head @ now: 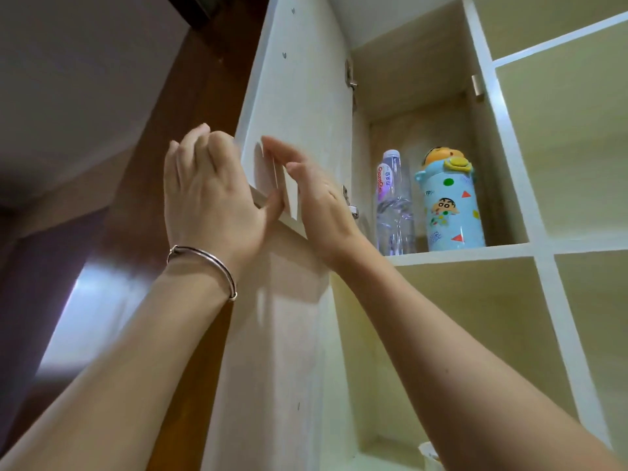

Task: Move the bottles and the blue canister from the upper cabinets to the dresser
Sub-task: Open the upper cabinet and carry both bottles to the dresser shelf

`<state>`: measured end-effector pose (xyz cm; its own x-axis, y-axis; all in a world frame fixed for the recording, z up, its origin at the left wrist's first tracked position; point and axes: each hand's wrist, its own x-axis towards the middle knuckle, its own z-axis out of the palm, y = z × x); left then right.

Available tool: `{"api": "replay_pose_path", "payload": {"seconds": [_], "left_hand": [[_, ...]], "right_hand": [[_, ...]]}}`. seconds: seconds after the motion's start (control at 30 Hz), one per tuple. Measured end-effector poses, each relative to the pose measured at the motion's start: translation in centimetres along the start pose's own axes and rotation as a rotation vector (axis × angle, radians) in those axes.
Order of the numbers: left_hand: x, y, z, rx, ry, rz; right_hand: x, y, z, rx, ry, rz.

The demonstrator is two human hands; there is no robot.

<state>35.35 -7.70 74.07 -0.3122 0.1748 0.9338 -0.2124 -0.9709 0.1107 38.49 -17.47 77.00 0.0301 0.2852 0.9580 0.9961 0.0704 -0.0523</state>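
Note:
I look up at an upper cabinet whose left door (299,79) stands swung open. Inside, on the shelf (458,255), a clear plastic water bottle (394,205) stands next to a light blue cartoon-printed canister (453,212) with a yellow and orange lid. My left hand (207,195), with a silver bangle on the wrist, curls over the door's lower outer edge. My right hand (312,195) lies flat against the door's inner face, fingers straight, left of the bottle and apart from it.
A lower cabinet door (272,351) hangs open below. Cream compartments (577,147) with white dividers extend to the right. A white container rim (430,453) shows in the lower compartment. Dark brown wood panelling (163,130) lies to the left.

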Motion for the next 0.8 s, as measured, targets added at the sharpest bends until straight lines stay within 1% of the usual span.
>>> {"api": "replay_pose_path", "payload": {"seconds": [0.1,0.17,0.2,0.27,0.33,0.4,0.47,0.53,0.6,0.67,0.73,0.8], "left_hand": [[-0.2,0.1,0.1,0.002,-0.008,-0.014],[-0.4,0.2,0.1,0.047,-0.024,-0.005],[-0.5,0.3,0.2,0.071,-0.018,0.015],[-0.9,0.9,0.4,0.098,0.048,0.087],[-1.6,1.6,0.8,0.074,0.109,0.164],[-3.0,2.7,1.3,0.031,0.089,0.23],[-4.9,4.0,2.0,0.006,0.029,0.289],[-6.1,5.3,3.3,-0.016,-0.03,0.299],[-6.1,6.4,4.6,-0.08,-0.096,0.218],[-4.8,7.4,5.7,-0.108,-0.196,0.111],[-3.0,8.4,7.0,-0.144,-0.315,0.049],[-1.4,9.4,9.0,-0.274,-0.425,-0.005]], "right_hand": [[-0.2,-0.5,-0.2,-0.024,0.001,0.003],[-0.5,-0.8,-0.3,-0.061,0.009,0.008],[-0.7,-0.9,-0.3,-0.065,0.011,0.023],[-1.5,-0.7,-0.9,-0.083,0.022,0.069],[-2.5,-0.6,-2.0,-0.186,0.057,0.104],[-3.8,-0.3,-4.1,-0.314,0.116,0.113],[-5.2,-0.2,-6.7,-0.462,0.159,0.146],[-6.4,-0.2,-9.7,-0.609,0.213,0.204],[-6.9,-0.4,-12.7,-0.703,0.324,0.258],[-6.7,-0.7,-14.8,-0.75,0.407,0.278],[-5.7,-0.6,-16.1,-0.819,0.409,0.296],[-4.4,-0.4,-16.6,-0.874,0.376,0.335]]}}
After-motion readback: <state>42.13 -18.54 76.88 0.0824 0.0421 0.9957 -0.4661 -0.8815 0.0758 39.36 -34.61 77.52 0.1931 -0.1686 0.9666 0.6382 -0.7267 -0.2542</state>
